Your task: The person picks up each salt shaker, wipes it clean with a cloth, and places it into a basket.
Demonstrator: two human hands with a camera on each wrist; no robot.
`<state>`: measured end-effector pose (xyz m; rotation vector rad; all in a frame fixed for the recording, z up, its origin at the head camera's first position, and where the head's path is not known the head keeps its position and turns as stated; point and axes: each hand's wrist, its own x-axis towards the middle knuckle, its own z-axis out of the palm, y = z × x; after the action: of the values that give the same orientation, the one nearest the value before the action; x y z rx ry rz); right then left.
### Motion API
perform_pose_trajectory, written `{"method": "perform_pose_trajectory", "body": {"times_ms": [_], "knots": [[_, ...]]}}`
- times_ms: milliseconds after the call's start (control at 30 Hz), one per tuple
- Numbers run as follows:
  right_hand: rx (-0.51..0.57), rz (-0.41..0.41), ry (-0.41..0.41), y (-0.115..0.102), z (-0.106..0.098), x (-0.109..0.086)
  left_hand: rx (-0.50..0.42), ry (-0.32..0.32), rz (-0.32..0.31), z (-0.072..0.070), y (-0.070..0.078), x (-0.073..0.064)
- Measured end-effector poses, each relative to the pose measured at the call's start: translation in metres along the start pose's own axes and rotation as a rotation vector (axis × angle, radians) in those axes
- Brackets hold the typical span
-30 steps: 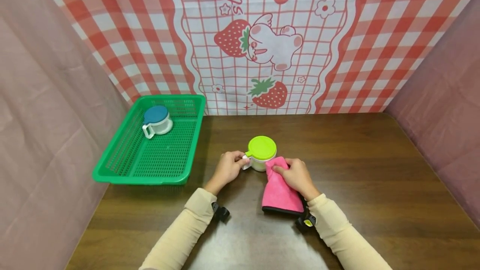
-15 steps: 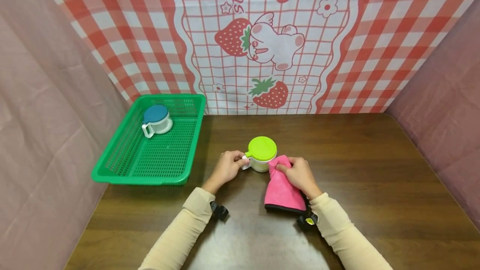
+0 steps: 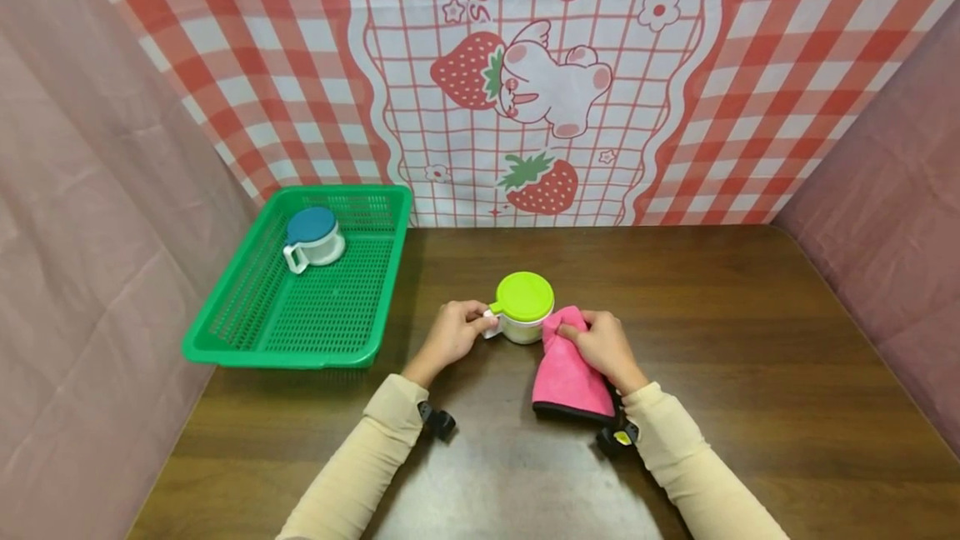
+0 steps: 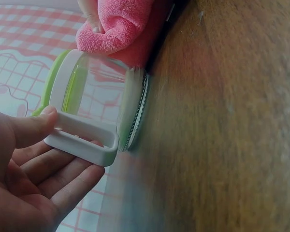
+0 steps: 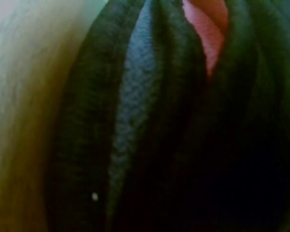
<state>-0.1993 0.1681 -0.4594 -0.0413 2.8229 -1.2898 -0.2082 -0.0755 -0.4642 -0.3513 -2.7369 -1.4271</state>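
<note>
A clear jar (image 3: 522,330) with a lime-green lid (image 3: 525,296) and a white handle (image 4: 84,147) stands upright on the table. My left hand (image 3: 452,335) pinches that handle between thumb and fingers, at the jar's left side. On the other side, my right hand (image 3: 604,348) grips a bunched pink cloth (image 3: 572,377) with a black edge. The cloth's top lies right at the jar's right wall, and its lower part hangs toward me. Folds of the cloth (image 5: 212,34) fill most of the right wrist view, hiding the right fingers there.
At the left stands a green plastic basket (image 3: 300,361) with perforated sides. Inside it sits a similar jar (image 3: 322,252) with a blue lid and white handle. A red-and-white checked curtain (image 3: 285,65) rises behind the brown wooden table (image 3: 720,340).
My right hand and the pink cloth have shifted slightly right and away from me along the jar's side. The left hand stays on the handle, and the jar stays in place.
</note>
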Motion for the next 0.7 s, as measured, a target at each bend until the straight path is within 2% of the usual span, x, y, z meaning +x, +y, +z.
{"method": "perform_pose_trajectory", "body": {"times_ms": [433,700], "knots": [[-0.007,-0.015,-0.012,0.0014,-0.0021,0.0049,-0.012,-0.011,0.021,-0.0022,-0.0027,-0.0001],[-0.008,-0.025,-0.008,0.0032,-0.0036,0.0087,-0.026,-0.021,-0.005,-0.0021,-0.0023,0.0013]]}}
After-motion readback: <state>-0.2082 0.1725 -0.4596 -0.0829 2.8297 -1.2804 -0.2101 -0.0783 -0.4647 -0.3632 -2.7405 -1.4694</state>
